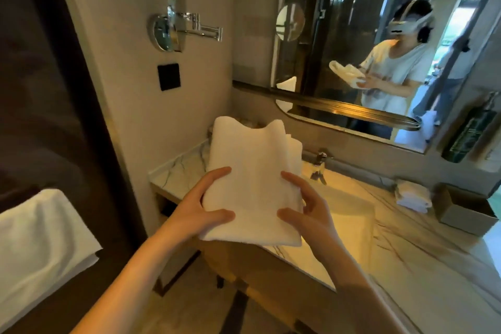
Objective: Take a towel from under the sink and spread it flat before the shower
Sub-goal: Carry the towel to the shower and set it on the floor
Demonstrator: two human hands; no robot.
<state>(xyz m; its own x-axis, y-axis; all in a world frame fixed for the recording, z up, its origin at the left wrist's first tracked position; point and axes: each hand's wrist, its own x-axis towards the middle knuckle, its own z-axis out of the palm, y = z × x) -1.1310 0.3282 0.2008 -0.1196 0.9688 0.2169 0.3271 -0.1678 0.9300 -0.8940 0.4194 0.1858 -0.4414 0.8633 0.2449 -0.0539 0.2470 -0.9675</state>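
Head view: a folded white terry towel (pixel 252 171) is held above the pale marble counter (pixel 423 230). My left hand (pixel 200 214) and right hand (pixel 306 214) grip its near end, fingers (pixel 217 174) curled around both sides. It looks soft, light and floppy, so I judge the corners best for shaking it open.

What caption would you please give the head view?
Folded towel held by left hand and right hand over the marble vanity.

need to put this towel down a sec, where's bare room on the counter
Bare counter between the wall and basin, partly hidden by the towel. A wider bare stretch lies right of the basin, toward the front edge. Back right is crowded: folded cloths, box.
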